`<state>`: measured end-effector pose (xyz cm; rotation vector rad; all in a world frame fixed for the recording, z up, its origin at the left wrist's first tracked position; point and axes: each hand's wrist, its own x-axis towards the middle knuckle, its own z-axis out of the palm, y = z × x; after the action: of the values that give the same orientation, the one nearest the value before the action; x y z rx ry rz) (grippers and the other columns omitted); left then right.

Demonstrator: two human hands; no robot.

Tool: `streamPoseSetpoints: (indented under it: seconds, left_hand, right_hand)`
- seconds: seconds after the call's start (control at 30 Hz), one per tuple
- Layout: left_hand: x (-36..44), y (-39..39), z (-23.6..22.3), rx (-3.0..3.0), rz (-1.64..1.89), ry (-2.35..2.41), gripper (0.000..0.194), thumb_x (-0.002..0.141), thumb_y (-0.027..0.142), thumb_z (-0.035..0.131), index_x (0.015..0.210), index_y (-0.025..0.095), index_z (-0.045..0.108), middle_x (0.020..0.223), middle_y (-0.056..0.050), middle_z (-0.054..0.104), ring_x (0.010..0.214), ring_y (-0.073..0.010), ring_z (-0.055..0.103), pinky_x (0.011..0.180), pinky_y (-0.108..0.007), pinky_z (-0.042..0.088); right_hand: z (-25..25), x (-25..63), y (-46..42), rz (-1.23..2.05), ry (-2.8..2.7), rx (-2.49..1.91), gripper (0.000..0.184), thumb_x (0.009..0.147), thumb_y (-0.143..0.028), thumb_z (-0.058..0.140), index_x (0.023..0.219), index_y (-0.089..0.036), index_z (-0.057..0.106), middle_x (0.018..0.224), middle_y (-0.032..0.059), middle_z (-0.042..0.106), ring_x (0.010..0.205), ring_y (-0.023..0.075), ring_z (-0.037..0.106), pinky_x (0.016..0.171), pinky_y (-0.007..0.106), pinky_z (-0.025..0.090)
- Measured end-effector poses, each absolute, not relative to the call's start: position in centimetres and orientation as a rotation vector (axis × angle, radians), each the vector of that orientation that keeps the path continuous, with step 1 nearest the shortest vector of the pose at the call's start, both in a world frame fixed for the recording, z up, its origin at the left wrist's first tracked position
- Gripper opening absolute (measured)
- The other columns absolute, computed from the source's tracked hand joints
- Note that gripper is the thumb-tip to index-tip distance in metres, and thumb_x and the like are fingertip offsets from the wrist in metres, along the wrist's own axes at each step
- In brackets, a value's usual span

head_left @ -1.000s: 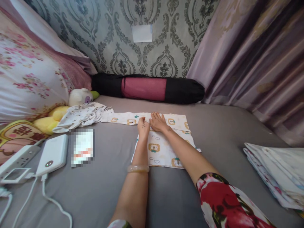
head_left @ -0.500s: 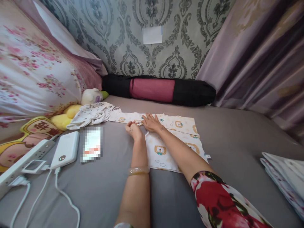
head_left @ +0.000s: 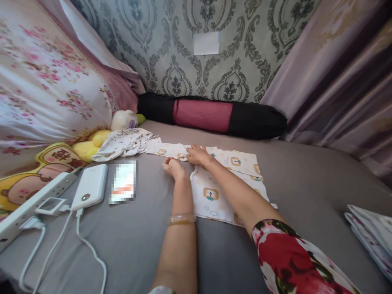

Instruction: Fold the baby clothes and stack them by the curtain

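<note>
A small white shirt (head_left: 225,177) with a lion print lies on the grey bed sheet, its upper part folded over into a long strip with a sleeve (head_left: 168,150) reaching left. My right hand (head_left: 197,155) rests palm down on that strip, fingers stretched out and slightly apart. Just below the sleeve's near edge is my left hand (head_left: 174,167), its fingers curled closed. Whatever those fingers may hold is hidden. Beyond the sleeve's left end lies a crumpled white speckled cloth (head_left: 125,143).
A black and pink bag (head_left: 202,116) lies along the wall. At left are a power bank (head_left: 90,185), a power strip (head_left: 39,200), cables, a blurred-out flat object (head_left: 124,181) and plush toys (head_left: 88,147). Folded cloth (head_left: 372,232) sits at right.
The view has shifted slightly, so most things appear further right. My left hand has moved a little left along the sleeve edge. My right hand's fingers are a bit closer together.
</note>
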<state>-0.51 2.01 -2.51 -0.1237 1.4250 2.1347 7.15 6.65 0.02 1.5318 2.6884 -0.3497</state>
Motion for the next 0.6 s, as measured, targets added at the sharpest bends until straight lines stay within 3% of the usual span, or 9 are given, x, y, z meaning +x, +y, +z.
streamPoseSetpoints:
  seconds: [0.23, 0.47, 0.6]
  left_hand:
    - [-1.8, 1.6, -2.6, -0.16, 2.198, 1.345, 0.023, 0.07, 0.008, 0.047, 0.088, 0.021, 0.044, 0.091, -0.002, 0.052, 0.083, -0.0133, 0.059, 0.077, -0.028, 0.05]
    - [-5.0, 1.4, -3.2, -0.193, 2.157, 1.397, 0.012, 0.079, 0.018, 0.047, 0.09, 0.023, 0.044, 0.103, -0.004, 0.054, 0.101, -0.017, 0.06, 0.085, -0.03, 0.05]
    - [-5.4, 1.1, -2.1, -0.356, 2.119, 1.35, 0.015, 0.084, 0.019, 0.042, 0.099, 0.02, 0.048, 0.116, -0.008, 0.056, 0.114, -0.0163, 0.058, 0.094, -0.028, 0.048]
  right_hand:
    - [0.3, 2.0, 6.6, -0.29, 3.059, 1.178, 0.03, 0.095, -0.026, 0.043, 0.117, -0.023, 0.064, 0.127, 0.0071, 0.06, 0.118, 0.0234, 0.049, 0.099, 0.038, 0.036]
    - [-1.0, -1.2, 7.3, -0.168, 3.077, 1.105, 0.025, 0.093, -0.022, 0.048, 0.109, -0.019, 0.067, 0.118, 0.0105, 0.06, 0.11, 0.0229, 0.052, 0.091, 0.033, 0.04]
    - [-1.1, -1.2, 7.6, -0.299, 3.053, 1.213, 0.031, 0.092, -0.015, 0.043, 0.106, -0.02, 0.07, 0.117, 0.0101, 0.063, 0.107, 0.0221, 0.056, 0.089, 0.03, 0.041]
